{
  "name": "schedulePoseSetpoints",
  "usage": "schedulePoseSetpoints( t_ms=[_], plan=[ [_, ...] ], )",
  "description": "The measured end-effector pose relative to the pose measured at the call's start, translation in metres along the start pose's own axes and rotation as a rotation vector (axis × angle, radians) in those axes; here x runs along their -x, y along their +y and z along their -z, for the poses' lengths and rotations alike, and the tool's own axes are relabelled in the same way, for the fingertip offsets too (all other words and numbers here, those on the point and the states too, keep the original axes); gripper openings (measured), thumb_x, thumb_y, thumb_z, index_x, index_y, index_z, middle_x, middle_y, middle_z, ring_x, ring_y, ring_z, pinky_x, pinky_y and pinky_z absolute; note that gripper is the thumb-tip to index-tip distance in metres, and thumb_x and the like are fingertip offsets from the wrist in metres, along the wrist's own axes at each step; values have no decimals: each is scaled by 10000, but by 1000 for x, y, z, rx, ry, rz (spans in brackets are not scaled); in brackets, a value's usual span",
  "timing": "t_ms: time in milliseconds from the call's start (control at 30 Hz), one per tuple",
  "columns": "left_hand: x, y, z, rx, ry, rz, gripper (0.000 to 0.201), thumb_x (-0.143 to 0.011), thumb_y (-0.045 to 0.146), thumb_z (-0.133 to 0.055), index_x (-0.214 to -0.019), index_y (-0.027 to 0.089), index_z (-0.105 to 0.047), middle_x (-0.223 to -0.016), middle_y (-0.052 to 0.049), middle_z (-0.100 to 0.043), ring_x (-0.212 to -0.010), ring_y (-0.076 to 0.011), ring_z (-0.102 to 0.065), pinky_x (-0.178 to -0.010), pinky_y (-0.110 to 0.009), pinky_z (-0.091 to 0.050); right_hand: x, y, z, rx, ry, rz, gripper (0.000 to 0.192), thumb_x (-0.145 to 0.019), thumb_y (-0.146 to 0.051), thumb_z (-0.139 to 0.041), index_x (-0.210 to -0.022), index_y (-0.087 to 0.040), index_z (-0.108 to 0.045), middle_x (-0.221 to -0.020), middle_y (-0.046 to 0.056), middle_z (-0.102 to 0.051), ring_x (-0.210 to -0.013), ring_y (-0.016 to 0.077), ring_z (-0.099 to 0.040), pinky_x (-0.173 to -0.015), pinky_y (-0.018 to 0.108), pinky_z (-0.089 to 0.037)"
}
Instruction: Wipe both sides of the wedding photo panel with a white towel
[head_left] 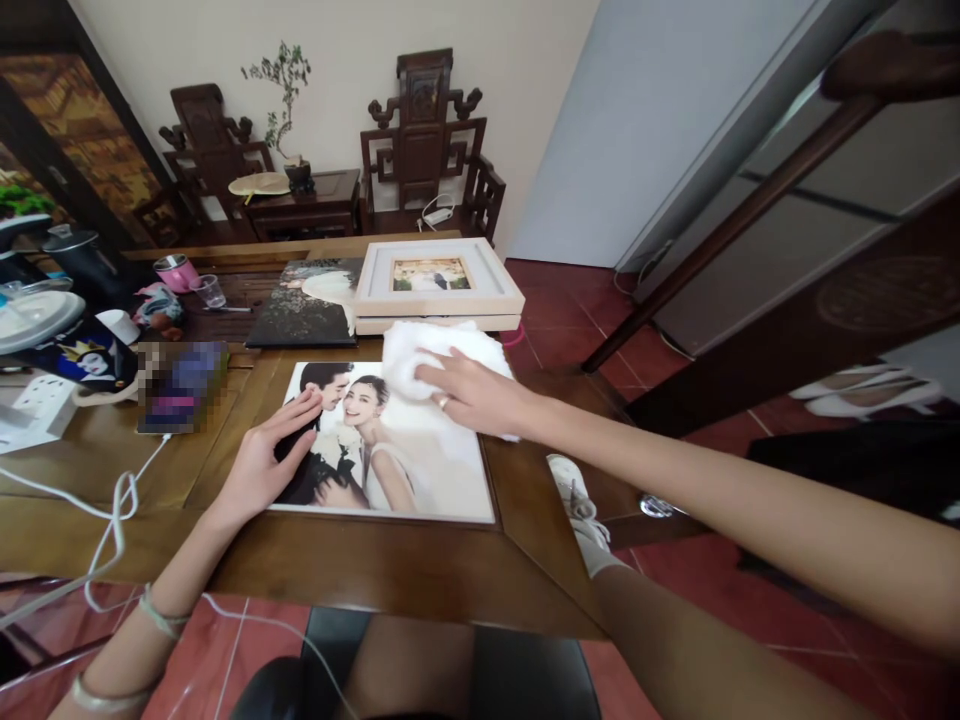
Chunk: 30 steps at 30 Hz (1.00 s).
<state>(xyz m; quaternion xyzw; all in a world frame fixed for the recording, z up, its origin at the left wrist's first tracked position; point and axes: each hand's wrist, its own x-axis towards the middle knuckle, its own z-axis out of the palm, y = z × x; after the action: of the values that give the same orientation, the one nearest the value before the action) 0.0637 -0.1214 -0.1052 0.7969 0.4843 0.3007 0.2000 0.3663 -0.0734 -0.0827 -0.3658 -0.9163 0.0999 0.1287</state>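
Near the table's (390,570) front edge lies one large photo print (420,465); the left hand (262,460) rests flat on its left edge, fingers spread, while the right hand (472,395) presses one white cloth (420,350) onto its top right corner

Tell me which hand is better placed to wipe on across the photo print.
Probably the right hand: it already presses the white cloth onto the top right corner of the photo print. The left hand lies flat on the print's left side, steadying it, with no cloth.
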Motion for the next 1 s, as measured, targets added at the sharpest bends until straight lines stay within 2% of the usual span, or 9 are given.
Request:
schedulePoseSetpoints(
  t_ms=[133, 300, 400, 467, 567, 700, 767, 867, 1000],
  plan=[
    [1, -2, 0, -46, 34, 46, 457, -935, 418, -501, -1340, 212, -551, -1499, -51, -420, -1372, -248, -405, -1169, -427, -282, 35, -32, -11, -11, -35, 13, 357, -783, -47, -436, -1101, -111, -585, -1392, 234, -477, -1431, 365, -184, -1090, 668, -184],
    [0, -1, -1, -55, 10, 51, 473, -942, 437, -479, -1358, 218, -531, -1495, -50, -427, -1395, -245, -367, -1174, -437, -262, 69, -100, -20, -147, -148, 168, 409, -694, -91, -563, -1079, -204, -641, -1494, 144, -400, -1433, 395, -138, -1079, 726, -64],
    [-1, -2, -2, -40, -8, 49, 466, -943, 440, -475, -1351, 223, -538, -1484, -48, -443, -1395, -239, -367, -1175, -446, -261, 71, -116, -20, -194, -182, 277, 397, -704, -140, -592, -1088, -223, -648, -1478, 135, -427, -1423, 408, -169, -1055, 754, -89],
    [-1, -3, -2, -31, -11, 47, 469, -940, 440, -481, -1354, 225, -534, -1484, -48, -442, -1397, -237, -363, -1178, -453, -252, 63, -109, -18, -181, -195, 296, 407, -706, -139, -594, -1102, -222, -643, -1471, 133, -438, -1423, 388, -191, -1060, 743, -113],
    [-1, -4, -1, -9, -5, 49, 475, -932, 436, -502, -1355, 223, -531, -1479, -51, -447, -1396, -229, -367, -1183, -451, -239, 45, -78, -14, -106, -175, 224, 422, -722, -102, -569, -1126, -216, -615, -1466, 138, -442, -1432, 333, -200, -1092, 688, -138],
    [0, 0, 3, 74, -27, 77, 491, -912, 440, -543, -1350, 217, -534, -1475, -59, -455, -1403, -227, -356, -1182, -452, -234, 22, -28, -6, 4, -73, 63, 364, -797, -47, -475, -1138, -136, -569, -1408, 236, -473, -1432, 306, -210, -1100, 618, -232],
    [1, 2, 5, 105, -31, 84, 489, -911, 447, -543, -1344, 220, -541, -1475, -59, -456, -1407, -228, -348, -1182, -451, -231, 16, -14, -3, 35, -44, 18, 328, -835, -51, -444, -1136, -109, -559, -1395, 269, -469, -1424, 322, -228, -1079, 607, -286],
    [1, 3, 6, 113, -25, 87, 492, -910, 453, -544, -1341, 217, -544, -1478, -65, -451, -1410, -228, -342, -1186, -452, -217, 18, -17, -4, 60, -48, 10, 331, -821, -35, -447, -1121, -100, -573, -1427, 262, -436, -1423, 358, -210, -1078, 641, -258],
    [0, 3, 4, 120, -43, 102, 504, -910, 453, -544, -1351, 209, -532, -1488, -66, -436, -1418, -227, -326, -1190, -448, -205, 38, -56, -9, 29, -126, 54, 389, -755, -55, -528, -1121, -152, -612, -1497, 193, -376, -1431, 381, -157, -1088, 689, -155]
  ],
)
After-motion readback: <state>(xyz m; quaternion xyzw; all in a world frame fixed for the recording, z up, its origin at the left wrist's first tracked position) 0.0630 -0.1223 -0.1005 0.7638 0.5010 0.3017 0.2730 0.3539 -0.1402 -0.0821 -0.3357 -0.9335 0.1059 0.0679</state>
